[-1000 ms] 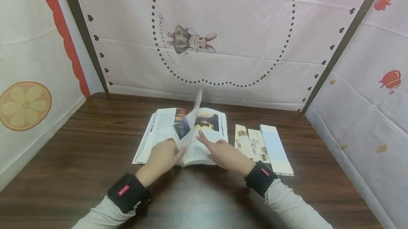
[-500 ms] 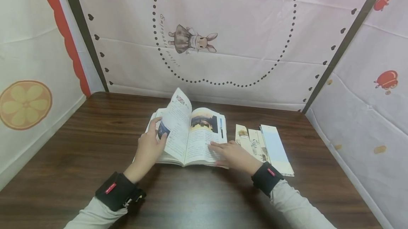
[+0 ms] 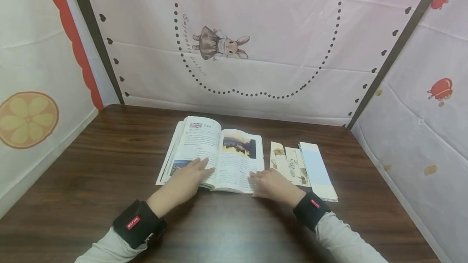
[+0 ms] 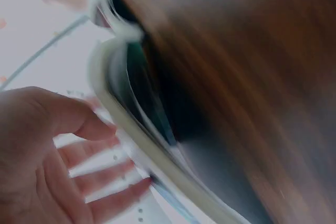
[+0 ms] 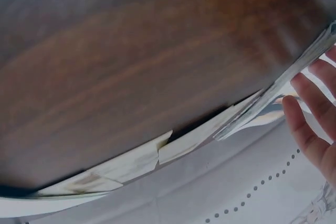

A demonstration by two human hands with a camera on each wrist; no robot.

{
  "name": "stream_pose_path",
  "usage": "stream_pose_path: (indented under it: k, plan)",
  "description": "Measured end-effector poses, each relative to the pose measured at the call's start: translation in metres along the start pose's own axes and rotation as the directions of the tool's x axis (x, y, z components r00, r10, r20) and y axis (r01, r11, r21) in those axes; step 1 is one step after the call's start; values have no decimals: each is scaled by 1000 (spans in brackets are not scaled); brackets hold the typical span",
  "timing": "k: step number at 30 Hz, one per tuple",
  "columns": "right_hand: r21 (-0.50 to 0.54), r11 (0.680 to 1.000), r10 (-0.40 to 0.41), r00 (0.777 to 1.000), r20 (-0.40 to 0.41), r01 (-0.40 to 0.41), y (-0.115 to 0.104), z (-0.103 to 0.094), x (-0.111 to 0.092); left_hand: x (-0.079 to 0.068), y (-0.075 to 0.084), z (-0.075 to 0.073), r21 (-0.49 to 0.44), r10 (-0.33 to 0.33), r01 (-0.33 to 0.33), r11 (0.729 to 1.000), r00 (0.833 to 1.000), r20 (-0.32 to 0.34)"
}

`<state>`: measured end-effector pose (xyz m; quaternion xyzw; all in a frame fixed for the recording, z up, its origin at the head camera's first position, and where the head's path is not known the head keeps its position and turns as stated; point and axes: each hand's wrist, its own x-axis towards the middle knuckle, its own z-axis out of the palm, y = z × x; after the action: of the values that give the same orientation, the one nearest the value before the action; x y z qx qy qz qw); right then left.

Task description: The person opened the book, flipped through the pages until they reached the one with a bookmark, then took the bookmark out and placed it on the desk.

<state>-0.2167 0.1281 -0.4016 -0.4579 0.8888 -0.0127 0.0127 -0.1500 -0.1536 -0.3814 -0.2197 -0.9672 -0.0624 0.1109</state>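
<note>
An open book (image 3: 237,175) lies on the dark wooden table, a small flag printed on its left page and a sunset photo on its right. My left hand (image 3: 186,179) rests across the lower part of the left page, fingers straight. In the left wrist view the same left hand (image 4: 73,156) spreads its fingers over the page beside the thick book edge (image 4: 152,153). On the lower right corner of the right page lies my right hand (image 3: 276,185), fingers extended. The right wrist view has this right hand (image 5: 315,108) with its fingertips over the book's side.
To the right of the book are narrow illustrated cards (image 3: 279,159) and a longer pale-blue strip (image 3: 316,169), close by my right hand. Printed cloth walls (image 3: 285,51) enclose the table (image 3: 120,145) at the back and both sides.
A raised page has swung over to the left and now lies flat. My left hand moved left with it, then came back over the page. My right hand shifted right to the page's corner.
</note>
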Motion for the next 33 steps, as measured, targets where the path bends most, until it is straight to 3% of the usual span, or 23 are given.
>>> stream_pose_path:
  k: [2,5,10,15,18,21,33]
  plan:
    - [6,1000,17,1000,18,-17,1,-1,-2,2,5,1,-52,-28,30,998,998,51]
    - [36,999,22,999,39,-24,2,-5,0,4,6,0,-60,-69,73,996,996,60]
    - [40,999,-34,998,48,32,5,-13,4,6,3,-1,-88,-52,57,995,996,67]
    - [-132,988,-76,996,47,82,4,-20,7,7,3,-2,-114,-47,58,992,994,103]
    - [-279,954,-102,994,50,112,2,-26,10,7,3,-2,-109,-57,72,991,989,136]
    - [-356,925,-126,991,47,134,0,-32,12,6,6,-2,-108,-70,87,990,986,154]
    - [-348,928,-204,964,-171,134,-6,-54,19,7,11,0,-108,-142,149,983,987,75]
